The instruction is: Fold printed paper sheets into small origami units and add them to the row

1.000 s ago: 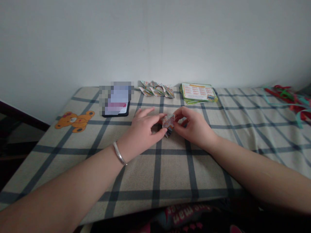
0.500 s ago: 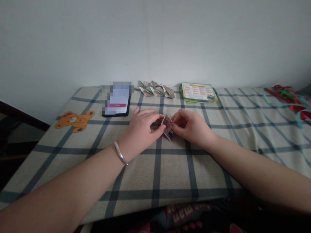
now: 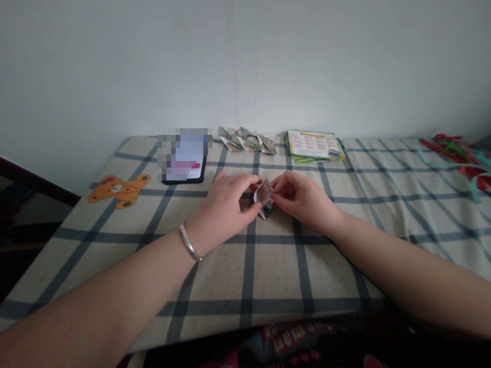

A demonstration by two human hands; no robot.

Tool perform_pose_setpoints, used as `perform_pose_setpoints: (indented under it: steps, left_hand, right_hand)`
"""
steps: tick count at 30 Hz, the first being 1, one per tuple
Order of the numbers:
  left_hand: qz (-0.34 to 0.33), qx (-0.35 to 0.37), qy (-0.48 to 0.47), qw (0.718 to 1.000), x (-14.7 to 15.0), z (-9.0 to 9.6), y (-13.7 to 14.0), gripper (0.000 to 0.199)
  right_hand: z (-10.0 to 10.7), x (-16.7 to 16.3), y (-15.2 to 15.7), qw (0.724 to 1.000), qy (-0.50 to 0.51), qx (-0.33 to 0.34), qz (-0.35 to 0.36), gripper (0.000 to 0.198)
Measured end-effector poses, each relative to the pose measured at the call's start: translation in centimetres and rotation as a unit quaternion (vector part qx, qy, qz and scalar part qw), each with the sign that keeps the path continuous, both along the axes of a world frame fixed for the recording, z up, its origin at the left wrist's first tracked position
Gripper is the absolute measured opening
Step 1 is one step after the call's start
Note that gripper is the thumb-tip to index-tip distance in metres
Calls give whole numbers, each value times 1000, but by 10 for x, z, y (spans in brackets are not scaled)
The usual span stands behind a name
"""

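Observation:
A small folded paper piece (image 3: 264, 197), printed in white, orange and dark tones, stands tilted between my two hands over the tablecloth. My left hand (image 3: 232, 202), with a silver bangle at the wrist, pinches its left side between thumb and fingers. From the other side my right hand (image 3: 301, 199) grips its right edge with thumb and forefinger. The fingertips behind the paper are partly hidden. Beyond my hands, several similar folded paper pieces (image 3: 248, 140) lie in rows near the wall. A stack of green-edged printed cards (image 3: 315, 146) rests to their right.
A phone (image 3: 186, 158) with a partly blurred screen lies at the back left. Left of it is an orange teddy bear cutout (image 3: 119, 191). Tangled red, green and teal ribbons (image 3: 460, 153) sit at the far right. A checked cloth (image 3: 215, 286) covers the table.
The folded paper has turned and opened out slightly between my fingers, showing more of its printed face. My left hand has shifted a little. The phone's screen picture has changed.

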State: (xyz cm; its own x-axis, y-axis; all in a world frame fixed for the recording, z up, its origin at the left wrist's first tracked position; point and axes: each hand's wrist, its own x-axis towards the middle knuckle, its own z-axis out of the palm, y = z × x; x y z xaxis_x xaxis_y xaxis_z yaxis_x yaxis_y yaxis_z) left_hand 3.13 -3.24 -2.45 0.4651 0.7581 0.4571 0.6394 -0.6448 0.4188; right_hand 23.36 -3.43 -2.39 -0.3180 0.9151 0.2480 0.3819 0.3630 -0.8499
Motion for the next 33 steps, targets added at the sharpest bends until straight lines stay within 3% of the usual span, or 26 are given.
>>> perform_pose_setpoints:
  steps: [6,20,28,33]
  left_hand:
    - [-16,-16,-1,1000,-2,5,7,28]
    - [-5,10,28,1000,-1,6,7,20]
    - [3,-3,38,999,-3,6,8,16]
    - [15,3,52,999,-4,7,7,15]
  right_hand:
    - [7,2,-4,993,-101,28,-49,11]
    - [10,0,-5,980,-166,74,-85,13]
    - [9,2,-5,968,-185,168,0,3]
    - [11,7,0,964,-192,179,34,3]
